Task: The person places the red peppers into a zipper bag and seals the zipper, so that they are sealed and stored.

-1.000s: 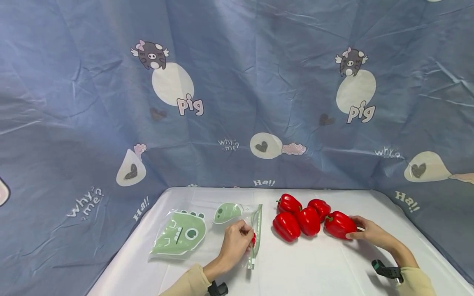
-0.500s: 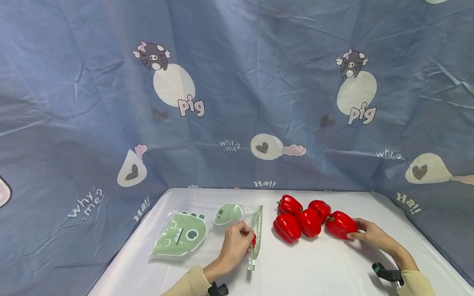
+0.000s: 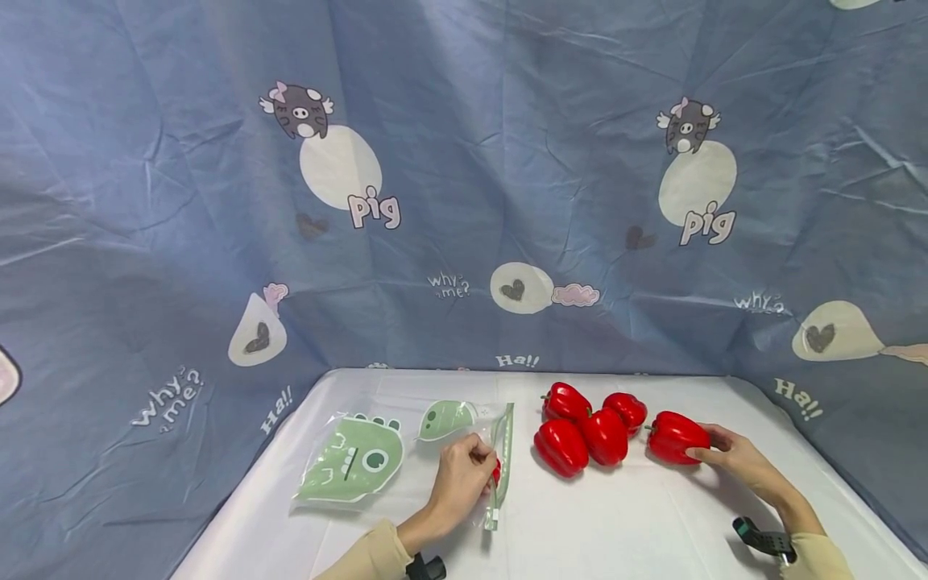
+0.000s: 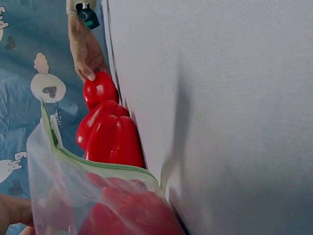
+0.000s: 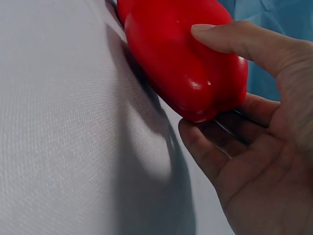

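Note:
My left hand (image 3: pixel 458 471) pinches the open-end edge of a clear zip bag (image 3: pixel 353 459) with green monster prints, lying on the table. A small red patch (image 3: pixel 496 474) shows beside those fingertips; what it is, I cannot tell. In the left wrist view the bag's green zip rim (image 4: pixel 105 167) gapes, with red showing through the film. My right hand (image 3: pixel 743 461) grips a red bell pepper (image 3: pixel 676 437) by its blunt end, thumb on top and fingers at the far side and below. In the right wrist view this pepper (image 5: pixel 176 54) lies tilted, partly hidden by the thumb.
Several more red bell peppers (image 3: pixel 605 436) sit clustered between the bag and my right hand. They stand on a white-covered table (image 3: pixel 616 524). A blue printed curtain (image 3: pixel 435 201) hangs behind and along the table's sides.
My right hand has shifted slightly right with its pepper, widening the gap to the cluster. The left hand and the bag stay in place.

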The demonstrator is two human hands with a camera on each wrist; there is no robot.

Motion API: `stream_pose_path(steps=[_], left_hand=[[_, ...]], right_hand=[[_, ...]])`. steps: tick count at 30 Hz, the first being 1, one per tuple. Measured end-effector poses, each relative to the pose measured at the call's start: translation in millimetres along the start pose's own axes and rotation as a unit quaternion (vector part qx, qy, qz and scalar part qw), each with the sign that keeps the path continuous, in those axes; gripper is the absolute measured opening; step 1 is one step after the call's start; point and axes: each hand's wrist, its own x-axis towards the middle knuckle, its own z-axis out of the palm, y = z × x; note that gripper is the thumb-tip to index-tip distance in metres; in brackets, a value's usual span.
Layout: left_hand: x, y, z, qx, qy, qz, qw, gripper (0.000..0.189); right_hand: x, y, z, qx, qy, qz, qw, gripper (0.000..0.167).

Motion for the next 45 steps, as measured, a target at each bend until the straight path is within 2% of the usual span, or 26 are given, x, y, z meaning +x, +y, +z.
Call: stream_pose_path(steps=[3,10,16,27,35,45], left_hand=[[0.4,0.3,-0.7,0.004,0.005,0.003,1.0,0.008],[0.1,0.4,-0.3,-0.001,0.003,-0.001,1.0,0.008],[-1.2,1.2,0.1,-0.004,0.003,-0.004,1.0,0.008],[-2.0,1.6,-0.3,-0.009,0.002,-0.005,0.9999,0.008],[-0.4,1.4,-0.2,-0.012,0.0,-0.006,0.9999,0.008],[-1.1,-1.2,1.1,-0.004,0.001,-0.006,1.0,0.006]], right_hand=[[-1.4,-3,-1,0.009,0.006,-0.006,0.9999,0.079],[-3.7,-11,-5,-0.013,0.038,-0.028,0.9988,0.076],[-2.9,-14,-8,-0.001,0.041,-0.035,0.9986,0.074],[-5.5,-32,-7,-0.012,0.055,-0.052,0.997,0.073],[-6.5,-48,-7,-0.011,0.071,-0.095,0.9929,0.067],[-10.9,-61,-2,0.005,0.084,-0.126,0.9884,0.059]])
